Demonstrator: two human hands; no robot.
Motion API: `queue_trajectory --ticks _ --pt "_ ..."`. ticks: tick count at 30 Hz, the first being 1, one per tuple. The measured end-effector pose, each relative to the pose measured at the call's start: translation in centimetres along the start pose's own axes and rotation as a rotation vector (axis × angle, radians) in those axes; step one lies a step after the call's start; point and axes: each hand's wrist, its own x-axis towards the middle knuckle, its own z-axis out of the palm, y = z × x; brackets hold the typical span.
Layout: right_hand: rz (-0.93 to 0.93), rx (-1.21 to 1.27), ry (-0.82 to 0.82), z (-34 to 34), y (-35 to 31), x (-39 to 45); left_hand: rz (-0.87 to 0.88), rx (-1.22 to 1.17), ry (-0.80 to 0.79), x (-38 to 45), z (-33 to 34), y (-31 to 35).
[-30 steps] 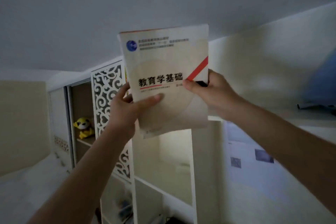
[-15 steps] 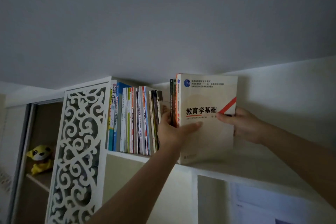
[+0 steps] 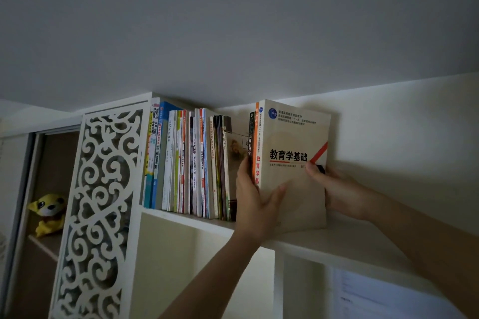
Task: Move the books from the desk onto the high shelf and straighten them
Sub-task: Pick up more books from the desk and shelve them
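Beige textbook (image 3: 298, 137) standing upright on the high shelf (image 3: 363, 248), front cover toward the camera, red diagonal stripe at its right edge, lower edge resting on the shelf board. Flush against its left side, a few more spines, one orange (image 3: 257, 142) and one dark green (image 3: 251, 134), held together with it. Left hand (image 3: 255, 204) reaching up from below, thumb laid across the lower cover, fingers (image 3: 243, 171) curled behind the dark spines, grasping the small bundle from the left. Right hand (image 3: 339, 189) clasping the right edge of the textbook, thumb pressed on the cover just below the red stripe, remaining fingers wrapped behind the book and hidden. Small dark object at the right thumb tip, possibly part of the cover print; too dim to tell. Further left, row of upright books (image 3: 186, 163) occupying the same shelf, multicoloured spines, the rightmost ones leaning slightly; a gap between this row and the held bundle, with a pale cover (image 3: 237, 150) visible at an angle inside it. White fretwork panel (image 3: 98, 202) closing off the left end of the shelf. Yellow plush toy (image 3: 49, 212) seated on a lower shelf behind that panel. Sheet of paper (image 3: 383, 298) fixed to the wall under the shelf at lower right. Grey ceiling (image 3: 233, 21) filling the upper half.
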Motion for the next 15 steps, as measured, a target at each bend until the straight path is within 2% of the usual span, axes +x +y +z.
queue_trajectory --ticks 10,15 --pt "0.047 -0.071 0.001 1.0 0.0 -0.3 -0.004 0.103 0.028 -0.1 0.3 0.9" --pt "0.071 -0.059 0.074 2.4 -0.6 0.4 -0.004 0.152 0.146 -0.5 1.3 1.0"
